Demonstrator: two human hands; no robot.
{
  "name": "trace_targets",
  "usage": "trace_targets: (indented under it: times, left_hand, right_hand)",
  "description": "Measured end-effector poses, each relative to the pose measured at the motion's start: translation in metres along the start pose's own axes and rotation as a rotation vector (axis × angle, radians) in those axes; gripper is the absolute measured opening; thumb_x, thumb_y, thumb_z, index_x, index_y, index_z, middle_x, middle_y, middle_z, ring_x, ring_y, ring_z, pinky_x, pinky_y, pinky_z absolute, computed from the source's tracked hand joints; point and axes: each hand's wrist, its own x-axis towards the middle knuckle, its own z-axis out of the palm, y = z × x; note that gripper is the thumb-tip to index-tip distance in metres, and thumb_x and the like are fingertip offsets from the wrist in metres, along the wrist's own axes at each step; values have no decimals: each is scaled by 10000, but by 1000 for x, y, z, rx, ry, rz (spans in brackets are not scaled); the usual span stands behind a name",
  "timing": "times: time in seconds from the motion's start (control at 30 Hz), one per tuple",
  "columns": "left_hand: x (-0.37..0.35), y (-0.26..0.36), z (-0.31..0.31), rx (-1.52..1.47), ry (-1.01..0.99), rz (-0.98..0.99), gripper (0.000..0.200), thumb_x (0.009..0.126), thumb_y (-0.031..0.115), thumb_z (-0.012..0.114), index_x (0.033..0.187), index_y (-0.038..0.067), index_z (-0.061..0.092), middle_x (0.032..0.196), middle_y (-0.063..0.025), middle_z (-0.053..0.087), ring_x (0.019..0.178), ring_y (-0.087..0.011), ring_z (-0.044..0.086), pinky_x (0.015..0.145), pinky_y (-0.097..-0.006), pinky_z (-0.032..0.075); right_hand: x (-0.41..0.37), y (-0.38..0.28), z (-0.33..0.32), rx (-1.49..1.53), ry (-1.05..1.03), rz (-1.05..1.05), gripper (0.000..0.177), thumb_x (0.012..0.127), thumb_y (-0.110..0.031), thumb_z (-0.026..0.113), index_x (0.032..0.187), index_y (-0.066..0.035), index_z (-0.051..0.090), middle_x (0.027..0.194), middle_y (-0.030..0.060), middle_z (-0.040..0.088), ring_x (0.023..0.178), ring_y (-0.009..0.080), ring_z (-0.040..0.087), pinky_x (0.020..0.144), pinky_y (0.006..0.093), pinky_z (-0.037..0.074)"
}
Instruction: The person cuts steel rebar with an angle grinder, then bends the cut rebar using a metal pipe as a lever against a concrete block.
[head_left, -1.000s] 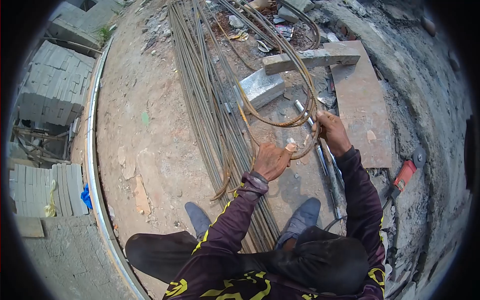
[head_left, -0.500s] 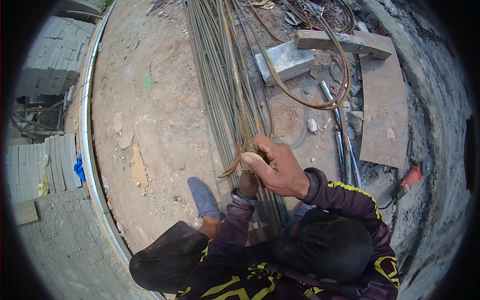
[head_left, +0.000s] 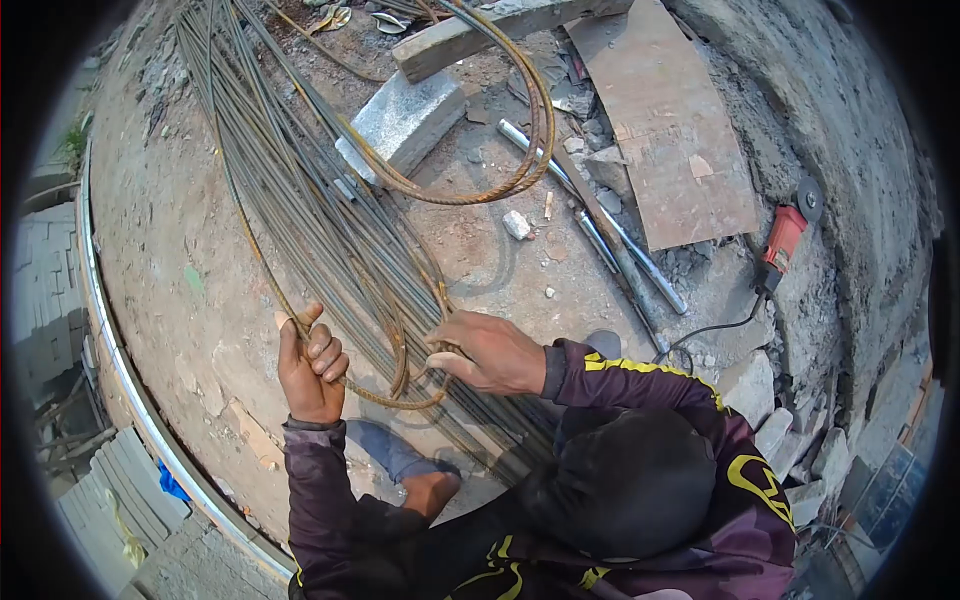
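A long, rusty steel rebar (head_left: 262, 262) runs down from the bundle's far end and curves below my hands. Around it, my left hand (head_left: 315, 370) is closed, fingers curled and thumb up. My right hand (head_left: 490, 352) has its fingers curled at the rebar's bent end, close above the bundle; part of that grip is hidden. Under and beyond both hands lies a bundle of straight rebars (head_left: 330, 235) on the dirt ground. Another bent rebar end (head_left: 400, 360) rises between my two hands.
A rebar loop (head_left: 535, 165) arches over a pale concrete block (head_left: 410, 118) and a wooden plank (head_left: 480, 38). Metal pipes (head_left: 630, 260) lie beside a brown board (head_left: 680, 130). A red angle grinder (head_left: 785, 240) with a cord rests by the rough wall. Stacked blocks (head_left: 125, 485) stand at left.
My hands have moved apart, the left outward to the left with the rebar in it. The rebar is now spread away from the bundle. The view has swung to the right.
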Motion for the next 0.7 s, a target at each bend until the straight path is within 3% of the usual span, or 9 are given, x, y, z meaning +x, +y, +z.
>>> trace_targets:
  times: [0.1,0.17,0.2,0.37,0.47,0.5,0.6,0.7]
  left_hand:
    - [-6,8,-12,239,176,-123,452,1061,450,384,1201,53,547,682,52,373,533,-66,370,526,-263,403]
    - [-10,22,-25,330,280,-212,442,1057,456,394,1153,54,550,694,45,405,549,-83,417,574,-282,446]
    - [-9,24,-28,341,303,-246,429,1053,455,409,1127,60,557,706,38,436,559,-92,457,602,-290,478]
    - [-2,30,-51,416,239,-343,415,1048,462,415,1129,75,542,703,38,462,590,-109,506,672,-329,517]
    - [1,32,-50,411,188,-341,378,1044,429,432,1110,67,517,684,50,435,563,-86,479,639,-320,516]
    - [3,32,-52,407,200,-350,363,1043,415,434,1108,67,515,682,54,417,558,-82,463,630,-315,507]
    - [-5,25,-55,356,259,-316,282,1039,347,462,1079,72,510,674,72,328,540,-59,359,567,-284,411]
    - [-13,28,-39,368,241,-249,260,1035,345,505,1053,86,501,655,90,287,524,-35,292,517,-249,311]
  right_hand:
    - [-65,35,-68,-547,351,312,403,816,-133,727,1166,-9,570,1018,207,553,962,396,543,842,452,441]
    - [-122,62,-95,-816,448,480,477,784,-104,731,1211,-11,539,1035,214,539,968,406,533,843,465,431]
    - [-146,72,-104,-857,395,570,495,788,-109,734,1228,-18,527,1063,214,542,989,410,535,855,464,434]
    - [-163,96,-119,-867,353,544,457,811,-112,724,1210,-23,519,1079,222,576,1004,419,564,867,454,458]
    - [-169,128,-124,-953,271,698,487,789,-123,745,1200,-16,507,1071,237,599,942,428,593,815,478,474]
    - [-163,124,-126,-1011,226,606,420,795,-124,714,1148,10,529,982,244,633,821,451,615,727,493,493]
    - [-152,92,-142,-849,230,782,318,808,-129,651,1057,41,552,844,229,636,724,449,609,680,468,504]
    - [-158,31,-135,-293,371,926,211,866,-154,600,952,33,553,676,99,590,553,202,616,468,313,485]
